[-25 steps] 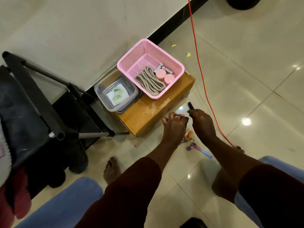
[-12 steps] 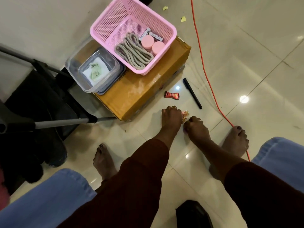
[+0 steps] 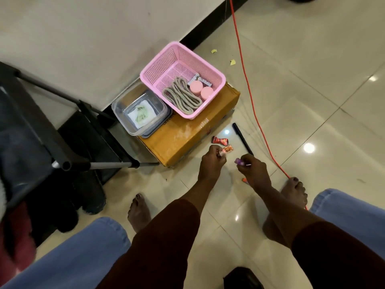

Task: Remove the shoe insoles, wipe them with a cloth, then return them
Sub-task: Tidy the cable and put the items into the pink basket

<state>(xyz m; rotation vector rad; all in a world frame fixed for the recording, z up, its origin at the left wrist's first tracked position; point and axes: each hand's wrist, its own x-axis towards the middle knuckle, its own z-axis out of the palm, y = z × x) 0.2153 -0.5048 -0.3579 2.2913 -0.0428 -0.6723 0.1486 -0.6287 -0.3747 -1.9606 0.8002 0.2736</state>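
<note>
My left hand [image 3: 212, 162] hovers just above the floor in front of the cardboard box [image 3: 187, 138] and pinches a small orange trinket [image 3: 227, 150]. My right hand [image 3: 253, 168], a little to its right, grips a small purple object [image 3: 238, 161]. A white cloth with green marks [image 3: 141, 116] lies in a clear plastic tub [image 3: 118, 106] on the box. Dark shoes [image 3: 83, 197] stand in shadow under the black rack on the left. A black object [image 3: 242, 278], possibly a shoe, shows at the bottom edge. No insole is visible.
A pink basket [image 3: 216, 74] with cord and two pink jars sits on the box. On the tiles lie a red wrapper [image 3: 219, 140], a black pen [image 3: 242, 138] and an orange cable [image 3: 250, 94]. My bare feet rest on either side. A black rack [image 3: 62, 151] stands left.
Both hands have lifted off the floor and moved apart, the left one carrying the orange trinket and the right one the purple object. The camera view has shifted back.
</note>
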